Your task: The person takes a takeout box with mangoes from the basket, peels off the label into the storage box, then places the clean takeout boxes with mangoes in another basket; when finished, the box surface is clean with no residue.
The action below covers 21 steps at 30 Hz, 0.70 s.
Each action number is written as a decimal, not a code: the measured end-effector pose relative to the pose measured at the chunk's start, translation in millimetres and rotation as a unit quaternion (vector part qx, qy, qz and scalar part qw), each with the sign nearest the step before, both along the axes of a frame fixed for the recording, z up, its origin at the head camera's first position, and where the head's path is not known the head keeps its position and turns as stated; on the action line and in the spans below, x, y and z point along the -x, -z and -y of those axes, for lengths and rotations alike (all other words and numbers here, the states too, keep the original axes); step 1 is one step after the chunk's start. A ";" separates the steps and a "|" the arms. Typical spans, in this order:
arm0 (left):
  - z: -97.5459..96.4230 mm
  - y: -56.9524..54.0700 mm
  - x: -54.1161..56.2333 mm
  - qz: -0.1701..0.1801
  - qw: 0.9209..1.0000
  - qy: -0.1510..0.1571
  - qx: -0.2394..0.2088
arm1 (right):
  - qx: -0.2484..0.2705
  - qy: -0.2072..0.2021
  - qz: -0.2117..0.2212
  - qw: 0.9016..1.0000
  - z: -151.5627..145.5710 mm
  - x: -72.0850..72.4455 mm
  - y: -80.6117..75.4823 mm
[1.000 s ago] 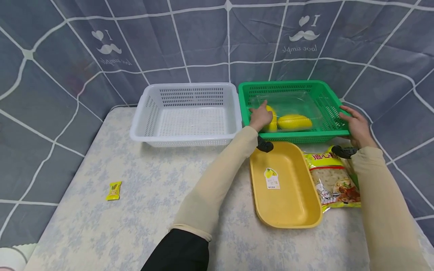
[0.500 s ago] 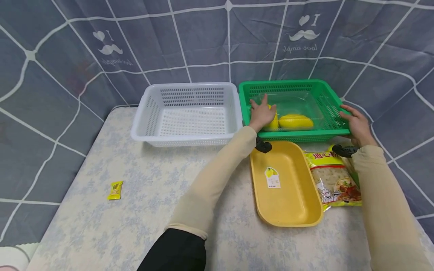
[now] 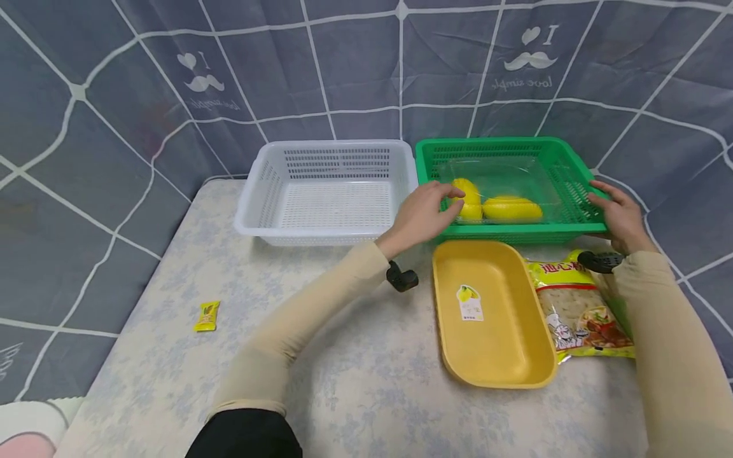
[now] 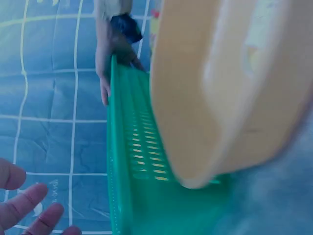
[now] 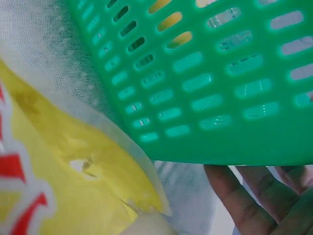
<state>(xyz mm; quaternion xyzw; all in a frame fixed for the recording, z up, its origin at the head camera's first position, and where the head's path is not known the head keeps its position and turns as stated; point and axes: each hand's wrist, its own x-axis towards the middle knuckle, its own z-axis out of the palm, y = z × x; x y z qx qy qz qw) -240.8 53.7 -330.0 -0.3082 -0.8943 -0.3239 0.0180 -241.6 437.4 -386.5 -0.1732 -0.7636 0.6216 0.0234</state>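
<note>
In the head view, my left hand (image 3: pixel 422 213) hovers by the left end of the green basket (image 3: pixel 504 233), its fingers loosely bent and holding nothing. Spread fingertips (image 4: pixel 22 205) show in the left wrist view, apart from the basket. At the basket's right end my right hand (image 3: pixel 627 219) grips the rim; its fingers (image 5: pixel 244 200) meet the rim in the right wrist view. Inside the basket sits a clear plastic box (image 3: pixel 504 168), with two yellow, rounded, elongated things in it, one upright (image 3: pixel 471 198) and one lying crosswise (image 3: pixel 512 208). Their exact kind is unclear.
A white basket (image 3: pixel 326 238) stands left of the green one. In front lies a yellow tray (image 3: pixel 504 331) with a lemon sticker, beside a yellow-edged food bag (image 3: pixel 581 318) partly under my right forearm. A small yellow packet (image 3: pixel 207 316) lies far left. Grey checked cloth hangs behind.
My left hand has drawn back to the left, from over the clear box to the green basket's left edge. The right hand stays on the rim. The head view has shifted slightly left.
</note>
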 end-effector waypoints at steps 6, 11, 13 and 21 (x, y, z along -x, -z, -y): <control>41.8 12.4 -24.5 -0.010 0.999 0.052 -0.011 | -0.086 -0.041 0.020 0.995 -6.4 -2.0 -1.9; 76.8 25.5 -41.6 -0.002 0.997 0.072 -0.020 | -0.181 -0.035 0.011 0.983 -5.6 -6.7 -3.6; 89.8 32.3 -50.5 -0.002 0.996 0.084 -0.017 | -0.261 -0.027 0.002 0.965 -1.4 -13.0 -6.9; 149.0 58.5 -91.4 0.006 0.998 0.068 0.015 | -0.461 -0.025 -0.123 0.879 38.3 -42.6 -20.9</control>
